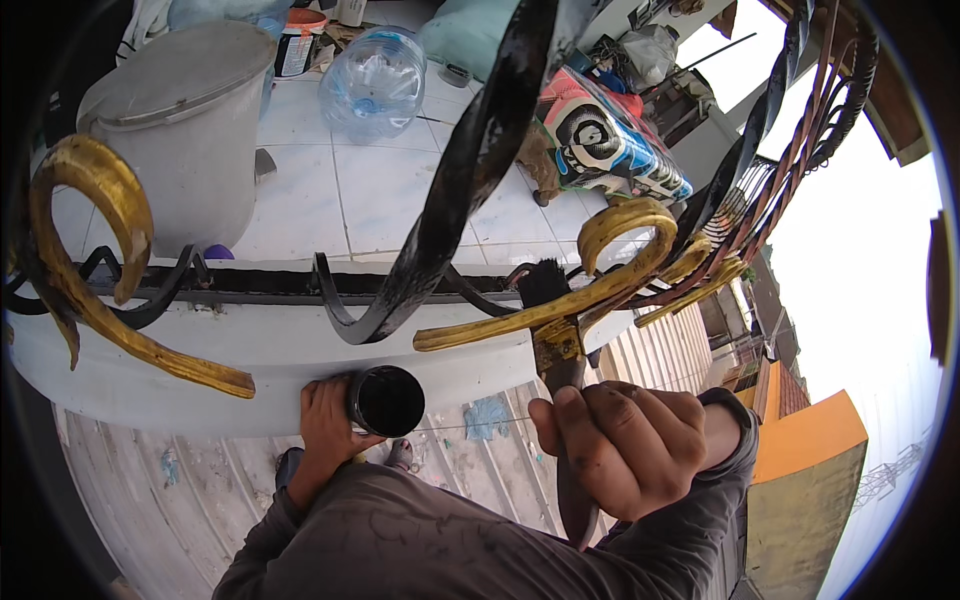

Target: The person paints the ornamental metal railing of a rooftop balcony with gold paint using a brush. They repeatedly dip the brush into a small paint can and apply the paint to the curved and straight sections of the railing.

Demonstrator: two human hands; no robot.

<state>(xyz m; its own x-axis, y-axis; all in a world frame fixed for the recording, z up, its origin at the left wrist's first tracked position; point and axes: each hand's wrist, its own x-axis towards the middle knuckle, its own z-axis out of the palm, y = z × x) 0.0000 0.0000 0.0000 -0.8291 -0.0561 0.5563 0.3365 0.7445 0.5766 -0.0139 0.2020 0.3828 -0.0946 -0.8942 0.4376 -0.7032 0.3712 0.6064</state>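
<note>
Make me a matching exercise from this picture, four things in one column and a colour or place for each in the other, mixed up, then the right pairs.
Things:
1. paintbrush
2. paint can
3. lidded bin
4. water jug

Descriptions:
A. clear plastic, lying on the tiled floor
B. grey, standing at upper left
C. held in the right hand, bristles against the gold scroll
D. black inside, gripped by the left hand

Pairs: 1-C, 2-D, 3-B, 4-A

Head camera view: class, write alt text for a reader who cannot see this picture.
A person's right hand holds a paintbrush, its dark bristles against a gold-painted scroll of a black iron railing. The left hand holds a small black container against a white ledge. Beyond lie a tiled floor, a grey bin and a clear water jug.
</note>
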